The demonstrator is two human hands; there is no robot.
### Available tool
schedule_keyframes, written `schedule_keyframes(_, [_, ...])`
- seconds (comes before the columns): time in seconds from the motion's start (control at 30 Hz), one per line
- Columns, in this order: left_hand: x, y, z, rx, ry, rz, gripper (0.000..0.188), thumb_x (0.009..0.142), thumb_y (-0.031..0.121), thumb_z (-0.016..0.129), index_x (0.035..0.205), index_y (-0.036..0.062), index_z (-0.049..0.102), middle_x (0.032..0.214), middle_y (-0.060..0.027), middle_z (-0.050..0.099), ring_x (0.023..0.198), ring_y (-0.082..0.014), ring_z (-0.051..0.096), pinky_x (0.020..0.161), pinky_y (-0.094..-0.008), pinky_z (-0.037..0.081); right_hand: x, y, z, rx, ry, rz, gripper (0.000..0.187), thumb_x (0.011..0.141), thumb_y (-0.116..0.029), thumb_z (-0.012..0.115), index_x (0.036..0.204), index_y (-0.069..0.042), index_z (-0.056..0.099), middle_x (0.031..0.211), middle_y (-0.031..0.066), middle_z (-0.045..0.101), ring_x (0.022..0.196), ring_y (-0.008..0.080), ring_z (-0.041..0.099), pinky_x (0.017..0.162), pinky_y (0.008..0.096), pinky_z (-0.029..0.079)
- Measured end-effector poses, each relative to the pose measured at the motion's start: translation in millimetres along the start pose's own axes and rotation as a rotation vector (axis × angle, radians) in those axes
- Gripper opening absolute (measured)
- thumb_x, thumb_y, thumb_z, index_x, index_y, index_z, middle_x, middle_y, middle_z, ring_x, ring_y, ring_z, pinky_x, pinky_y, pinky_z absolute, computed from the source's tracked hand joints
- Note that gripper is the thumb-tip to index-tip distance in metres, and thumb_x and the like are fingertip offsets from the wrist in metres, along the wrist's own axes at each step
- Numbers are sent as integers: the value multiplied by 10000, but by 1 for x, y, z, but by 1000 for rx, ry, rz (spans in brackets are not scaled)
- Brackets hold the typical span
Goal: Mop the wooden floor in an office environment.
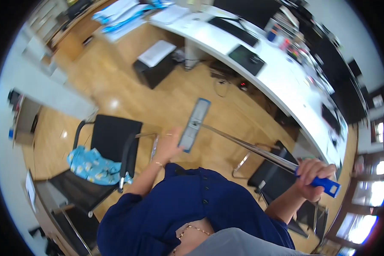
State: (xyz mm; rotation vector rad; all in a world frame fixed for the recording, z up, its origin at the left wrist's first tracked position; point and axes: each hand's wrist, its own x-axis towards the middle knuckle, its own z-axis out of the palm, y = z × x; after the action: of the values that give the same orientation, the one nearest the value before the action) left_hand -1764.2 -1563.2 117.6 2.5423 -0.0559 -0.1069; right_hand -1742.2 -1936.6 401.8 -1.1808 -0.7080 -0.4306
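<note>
A flat mop spans the middle of the head view. Its long grey mop head (195, 123) has a blue edge, and a metal pole (251, 147) runs from it to a blue grip (326, 186). My right hand (315, 177) is wrapped round that grip at the right. My left hand (170, 145) is beside the near end of the mop head, slightly blurred, its fingers stretched out. Whether its fingertips touch the mop head I cannot tell. The mop head shows over the wooden floor (158, 104); its height above it is unclear.
A black armchair (115, 132) with a blue flowered cloth (96, 166) stands at the left. Another black chair (266, 168) is below the pole. A long white desk (277, 85) curves along the far right, and a dark box with papers (155, 64) sits on the floor ahead.
</note>
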Motion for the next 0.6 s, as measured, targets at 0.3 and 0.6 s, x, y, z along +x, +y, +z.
schedule_keyframes(0.3, [40, 184, 238, -350, -329, 426, 142, 661, 213, 728, 723, 110, 653, 680, -125, 583, 714, -328, 569, 663, -415, 445, -114, -116, -80, -2, -25, 248, 452, 722, -461, 752, 572, -70, 580, 509, 19, 522, 450, 149, 498, 493, 338, 499])
schedule_keyframes(0.6, [12, 300, 276, -374, -697, 721, 161, 631, 238, 703, 629, 90, 642, 693, -148, 626, 734, -339, 624, 606, -439, 503, -110, -223, -65, -243, 280, -70, 231, 938, -242, 460, 799, -61, 498, 460, 31, 459, 343, 115, 423, 385, 265, 424])
